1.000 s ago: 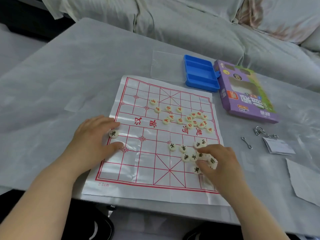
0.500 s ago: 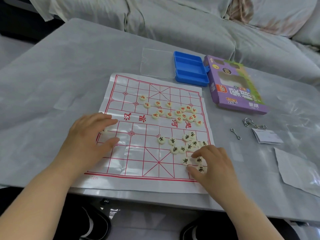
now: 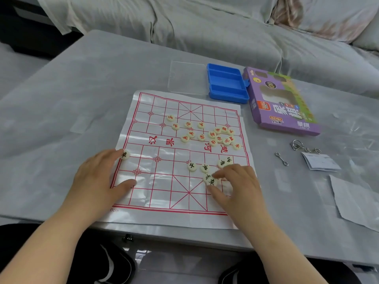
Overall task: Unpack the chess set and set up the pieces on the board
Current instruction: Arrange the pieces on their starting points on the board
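Note:
The chess board (image 3: 164, 181) is a clear plastic sheet with a red grid, lying flat on the grey table. Several red-lettered pieces (image 3: 213, 136) lie loosely clustered on its far right half. Several black-lettered pieces (image 3: 192, 166) lie on its near right part. My left hand (image 3: 98, 177) rests flat on the board's left edge, fingertips against one black-lettered piece (image 3: 124, 155). My right hand (image 3: 235, 181) is over the black group, thumb and forefinger pinched around a black-lettered piece (image 3: 211, 182). It hides some of the pieces beneath it.
Behind the board are a blue tray (image 3: 227, 85), its clear lid (image 3: 186, 78) and the purple chess box (image 3: 283, 103). To the right lie metal ring puzzles (image 3: 281, 158), a leaflet (image 3: 320, 162) and white paper (image 3: 356, 199). A covered sofa stands beyond the table.
My right hand has shifted from the board's near right corner up and left onto the black pieces. The left hand stays at the left edge by its piece.

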Available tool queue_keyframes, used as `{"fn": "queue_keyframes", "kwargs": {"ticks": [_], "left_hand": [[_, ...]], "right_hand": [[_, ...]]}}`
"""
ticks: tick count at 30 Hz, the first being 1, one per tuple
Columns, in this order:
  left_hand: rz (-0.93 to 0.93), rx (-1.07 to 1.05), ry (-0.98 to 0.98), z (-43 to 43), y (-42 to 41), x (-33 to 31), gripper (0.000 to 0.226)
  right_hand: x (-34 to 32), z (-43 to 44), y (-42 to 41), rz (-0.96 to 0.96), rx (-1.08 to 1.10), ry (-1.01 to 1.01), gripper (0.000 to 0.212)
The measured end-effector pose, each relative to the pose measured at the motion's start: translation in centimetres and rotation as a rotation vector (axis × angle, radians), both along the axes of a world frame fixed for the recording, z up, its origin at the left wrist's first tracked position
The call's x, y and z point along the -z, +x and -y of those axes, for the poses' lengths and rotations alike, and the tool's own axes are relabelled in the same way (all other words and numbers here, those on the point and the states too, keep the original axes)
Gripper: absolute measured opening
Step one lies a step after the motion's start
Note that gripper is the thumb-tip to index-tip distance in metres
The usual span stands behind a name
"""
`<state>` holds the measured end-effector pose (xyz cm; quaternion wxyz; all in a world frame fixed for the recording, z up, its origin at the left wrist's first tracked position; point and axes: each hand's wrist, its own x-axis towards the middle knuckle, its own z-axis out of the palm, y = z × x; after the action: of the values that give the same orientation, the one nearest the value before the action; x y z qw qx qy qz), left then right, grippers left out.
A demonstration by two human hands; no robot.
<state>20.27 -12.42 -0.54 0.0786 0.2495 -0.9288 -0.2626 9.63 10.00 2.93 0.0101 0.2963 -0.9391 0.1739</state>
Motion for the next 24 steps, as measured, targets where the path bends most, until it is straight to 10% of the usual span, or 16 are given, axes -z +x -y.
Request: {"fn": "queue_keyframes", "kwargs": {"ticks": [24], "left_hand": [[0.027,0.059,-0.049,0.7,0.1,0.2,0.092]], "right_hand": [[1.7,10.5,-1.5,0.111,-0.213,0.053,0.031]]}}
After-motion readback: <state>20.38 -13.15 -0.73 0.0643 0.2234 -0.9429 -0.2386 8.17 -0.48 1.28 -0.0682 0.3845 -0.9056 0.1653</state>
